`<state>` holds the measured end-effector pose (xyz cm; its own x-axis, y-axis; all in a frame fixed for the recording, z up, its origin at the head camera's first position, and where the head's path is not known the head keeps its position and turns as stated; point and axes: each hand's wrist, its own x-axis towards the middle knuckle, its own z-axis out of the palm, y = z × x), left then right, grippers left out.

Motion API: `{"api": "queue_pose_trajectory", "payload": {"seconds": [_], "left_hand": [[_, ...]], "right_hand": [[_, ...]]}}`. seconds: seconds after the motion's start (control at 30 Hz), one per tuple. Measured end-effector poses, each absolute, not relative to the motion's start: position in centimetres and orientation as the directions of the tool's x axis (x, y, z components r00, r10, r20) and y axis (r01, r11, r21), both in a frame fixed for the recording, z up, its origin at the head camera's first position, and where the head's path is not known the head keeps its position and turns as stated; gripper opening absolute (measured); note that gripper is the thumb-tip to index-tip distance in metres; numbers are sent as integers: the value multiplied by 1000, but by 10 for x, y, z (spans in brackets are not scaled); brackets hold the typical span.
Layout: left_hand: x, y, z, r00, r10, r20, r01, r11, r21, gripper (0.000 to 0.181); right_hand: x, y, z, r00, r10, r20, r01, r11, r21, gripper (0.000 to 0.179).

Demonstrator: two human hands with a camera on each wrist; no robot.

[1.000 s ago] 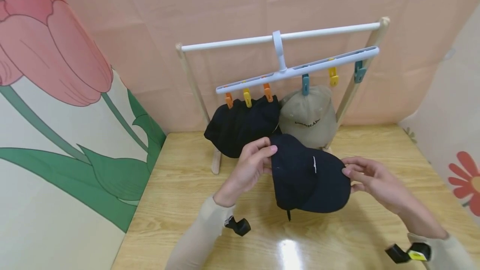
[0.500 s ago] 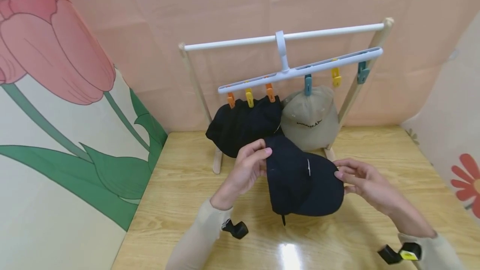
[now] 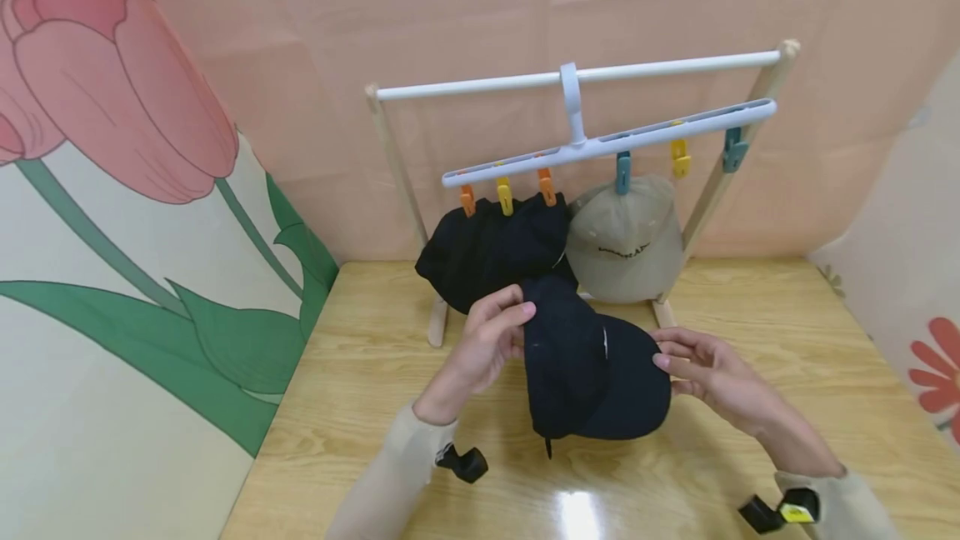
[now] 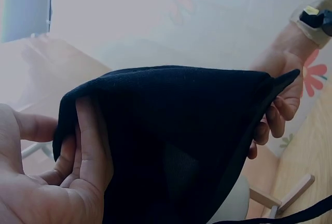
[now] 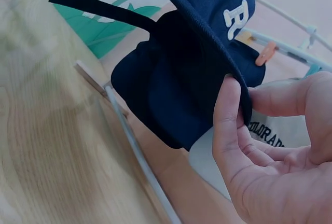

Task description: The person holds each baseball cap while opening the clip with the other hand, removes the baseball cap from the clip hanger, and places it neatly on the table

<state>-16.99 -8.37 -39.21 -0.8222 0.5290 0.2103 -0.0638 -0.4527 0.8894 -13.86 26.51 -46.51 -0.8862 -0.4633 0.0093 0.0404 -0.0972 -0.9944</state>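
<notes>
A dark navy baseball cap [image 3: 566, 373] is held between both hands above the table, its brim toward the right. My left hand [image 3: 487, 340] pinches the rear rim of the crown, thumb outside and fingers inside the cap in the left wrist view. With thumb and fingers, my right hand [image 3: 716, 373] pinches the brim's edge. A white letter R [image 5: 236, 19] shows on its front in the right wrist view, and a dark strap [image 5: 101, 9] hangs loose. Behind it, a black cap [image 3: 491, 248] and a beige cap [image 3: 626, 244] hang from clips.
A light-blue clip hanger [image 3: 607, 142] hooks over the white bar [image 3: 675, 67] of a wooden-legged rack. Orange and yellow clips grip the black cap; a teal clip [image 3: 623, 172] grips the beige one. A yellow clip [image 3: 680, 158] and another teal clip [image 3: 734, 150] hang at right.
Both hands have shifted slightly left and down in the head view, carrying the navy cap with them. Their grips look the same. The hanging caps stay on the hanger.
</notes>
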Motion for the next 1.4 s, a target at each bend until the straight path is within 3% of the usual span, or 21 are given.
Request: {"api": "queue_pose_trajectory", "payload": {"seconds": [0.8, 1.07, 1.4], "left_hand": [[-168, -109, -403, -837, 508, 203, -60, -454, 889, 21], [-164, -118, -402, -845, 501, 186, -60, -436, 898, 21], [-162, -132, -408, -850, 490, 193, -62, -457, 887, 19]], "right_hand": [[-145, 239, -481, -877, -478, 45, 27, -143, -989, 38], [-147, 227, -485, -895, -446, 24, -5, -45, -999, 38], [-150, 217, -486, -895, -446, -20, 15, 14, -1000, 51]]}}
